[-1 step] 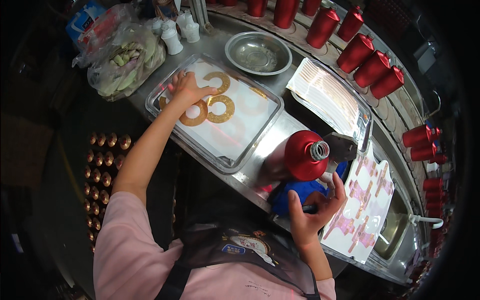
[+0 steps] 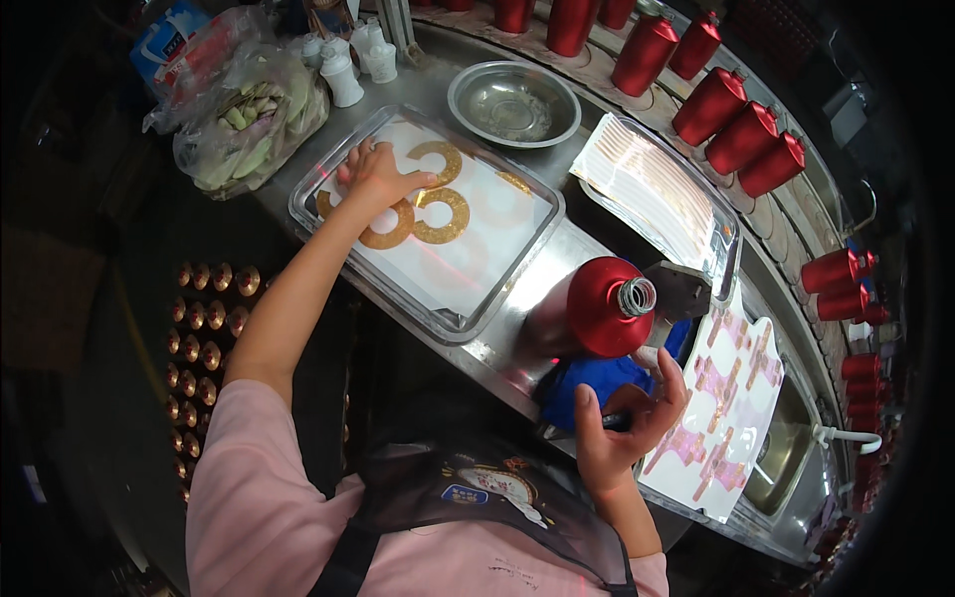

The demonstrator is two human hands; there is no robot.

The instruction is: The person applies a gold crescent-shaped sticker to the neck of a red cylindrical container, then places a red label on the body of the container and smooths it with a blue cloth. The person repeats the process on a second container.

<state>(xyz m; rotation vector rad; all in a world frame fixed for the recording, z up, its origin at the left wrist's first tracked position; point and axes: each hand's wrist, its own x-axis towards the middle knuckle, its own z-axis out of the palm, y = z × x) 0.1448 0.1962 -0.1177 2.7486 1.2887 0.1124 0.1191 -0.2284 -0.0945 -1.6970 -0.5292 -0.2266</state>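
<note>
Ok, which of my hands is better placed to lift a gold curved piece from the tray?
Probably your left hand: it's over the tray, close to the gold curved pieces, while your right hand is by the red bottle.

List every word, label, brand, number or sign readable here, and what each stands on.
No text reads clearly.
Apron badge: characters, too small to read.
Pink shirt: thin script-like lines, too small to read.
Blue package: printed marks, too blurred to read.
Red bottle: no lettering on the side in view.

Workshop; rows of red bottles (image 2: 741,137)
</note>
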